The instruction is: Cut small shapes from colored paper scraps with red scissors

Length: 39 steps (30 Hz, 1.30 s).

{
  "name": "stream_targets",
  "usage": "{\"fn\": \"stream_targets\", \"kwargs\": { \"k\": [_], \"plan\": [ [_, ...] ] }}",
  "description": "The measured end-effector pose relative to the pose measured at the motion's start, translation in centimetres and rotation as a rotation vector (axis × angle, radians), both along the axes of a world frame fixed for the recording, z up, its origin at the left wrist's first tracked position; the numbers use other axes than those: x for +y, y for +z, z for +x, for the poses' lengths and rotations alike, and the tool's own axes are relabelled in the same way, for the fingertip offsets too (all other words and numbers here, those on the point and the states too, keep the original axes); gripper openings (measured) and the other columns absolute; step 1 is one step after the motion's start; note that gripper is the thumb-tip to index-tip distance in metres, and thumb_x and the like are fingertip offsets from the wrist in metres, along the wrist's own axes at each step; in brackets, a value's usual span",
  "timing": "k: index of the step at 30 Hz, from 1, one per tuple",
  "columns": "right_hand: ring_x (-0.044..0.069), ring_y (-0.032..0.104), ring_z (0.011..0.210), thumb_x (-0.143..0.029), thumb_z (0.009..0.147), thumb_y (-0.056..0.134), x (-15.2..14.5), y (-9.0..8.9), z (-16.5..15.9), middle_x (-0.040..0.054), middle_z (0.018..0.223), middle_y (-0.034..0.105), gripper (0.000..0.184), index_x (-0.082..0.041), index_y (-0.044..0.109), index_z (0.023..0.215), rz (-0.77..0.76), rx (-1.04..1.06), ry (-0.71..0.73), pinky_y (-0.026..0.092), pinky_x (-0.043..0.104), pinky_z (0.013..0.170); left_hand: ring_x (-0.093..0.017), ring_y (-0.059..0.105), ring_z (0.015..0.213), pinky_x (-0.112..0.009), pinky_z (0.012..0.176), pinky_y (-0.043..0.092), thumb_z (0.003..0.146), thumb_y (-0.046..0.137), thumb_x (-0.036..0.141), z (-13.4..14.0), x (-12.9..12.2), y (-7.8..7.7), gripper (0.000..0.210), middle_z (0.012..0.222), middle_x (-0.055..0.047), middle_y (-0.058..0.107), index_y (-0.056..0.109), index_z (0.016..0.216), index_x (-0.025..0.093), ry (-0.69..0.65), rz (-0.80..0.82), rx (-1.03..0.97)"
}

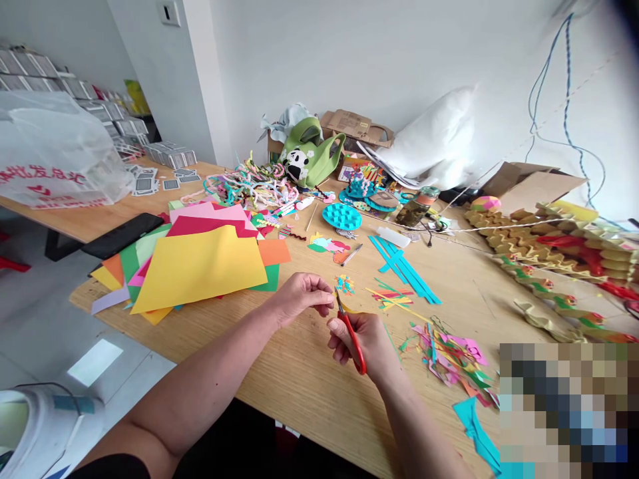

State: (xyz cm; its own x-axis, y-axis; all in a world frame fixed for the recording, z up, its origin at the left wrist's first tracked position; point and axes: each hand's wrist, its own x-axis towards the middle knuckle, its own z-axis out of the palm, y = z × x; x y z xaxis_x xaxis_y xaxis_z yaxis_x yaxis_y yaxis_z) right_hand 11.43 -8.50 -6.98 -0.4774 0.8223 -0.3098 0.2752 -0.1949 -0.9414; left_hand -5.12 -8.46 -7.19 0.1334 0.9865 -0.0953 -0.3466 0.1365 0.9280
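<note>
Midway, seemingly: right hand (367,342) closed on red scissors (351,332), left hand (302,296) pinching a yellow paper strip (345,307) above the surface (309,379); cut scraps (452,359) piled nearby, paper sheets (197,266) still whole.

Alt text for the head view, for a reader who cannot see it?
A right hand works red-handled scissors on a small yellow paper piece that the left hand pinches, above a wooden table. Sheets of coloured paper lie left, paper scraps right.
</note>
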Motion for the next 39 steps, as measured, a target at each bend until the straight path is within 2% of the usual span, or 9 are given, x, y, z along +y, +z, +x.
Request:
{"fn": "stream_targets", "kwargs": {
  "k": [11,39],
  "plan": [
    [0.012,0.054,0.035,-0.065,0.059,0.072,0.16,-0.73,0.15,0.0027,0.044,0.058,0.053,-0.014,0.06,0.055,0.017,0.024,0.026,0.042,0.021,0.035,-0.011,0.057,0.05,-0.025,0.055,0.045,0.061,0.073,0.023,0.08,-0.05,0.09,0.018,0.061,-0.002,0.065,0.062,0.069,0.011,0.017,0.016,0.034],
    [0.011,0.055,0.035,-0.061,0.057,0.076,0.09,-0.32,0.07,0.0032,0.047,0.06,0.051,-0.013,0.058,0.054,-0.008,0.047,0.005,0.042,0.019,0.034,-0.011,0.058,0.051,-0.026,0.056,0.046,0.062,0.071,0.022,0.05,-0.02,0.07,0.016,0.061,-0.002,0.066,0.063,0.07,0.011,0.003,0.005,0.019]
  ]
}}
